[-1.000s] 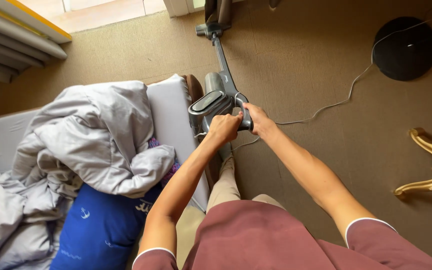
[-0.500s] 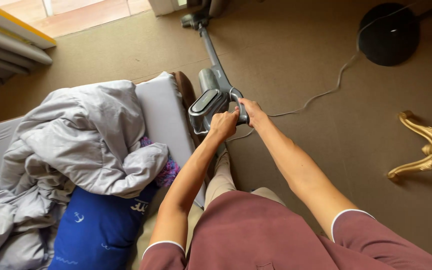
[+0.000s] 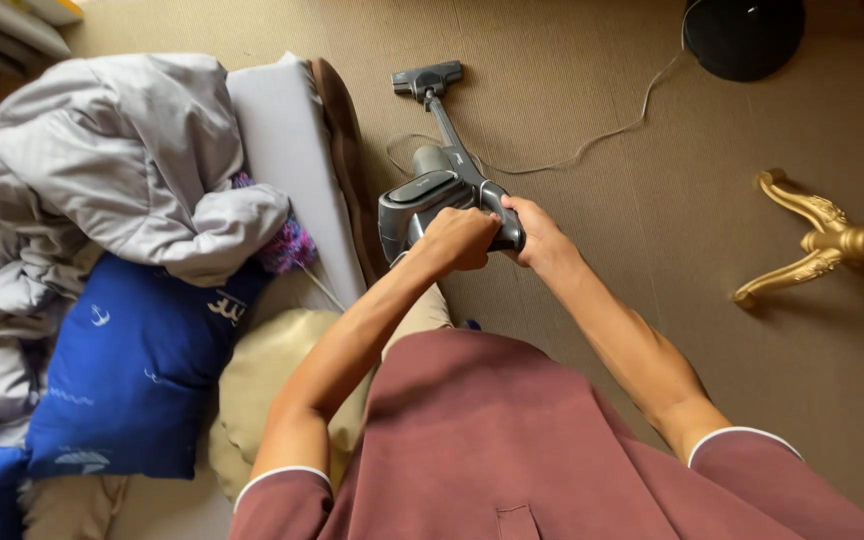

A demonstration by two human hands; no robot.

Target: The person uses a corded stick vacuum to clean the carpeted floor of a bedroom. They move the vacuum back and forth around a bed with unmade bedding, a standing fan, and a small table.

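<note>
Since the earlier frames, the stick vacuum has come back toward the person: its floor head, cut off at the top edge before, now sits fully in view on the tan carpet, ahead of both hands.

Both hands hold the vacuum's rear handle. The left hand is curled shut over the handle just behind the dark grey motor body, knuckles up. The right hand is wrapped around the same handle from the other side, fingers closed on it, touching or nearly touching the left. From the hands the wand runs forward and slightly left to the floor head.

Left of the left hand lies a grey mattress with a brown edge, close beside the vacuum body. On it are a crumpled grey duvet, a blue cushion and a purple knitted piece. A pale cushion lies under the left forearm.

Right of the right hand, well apart, stands a gold furniture leg. A thin cord trails across the carpet ahead of the hands to a black round base.
</note>
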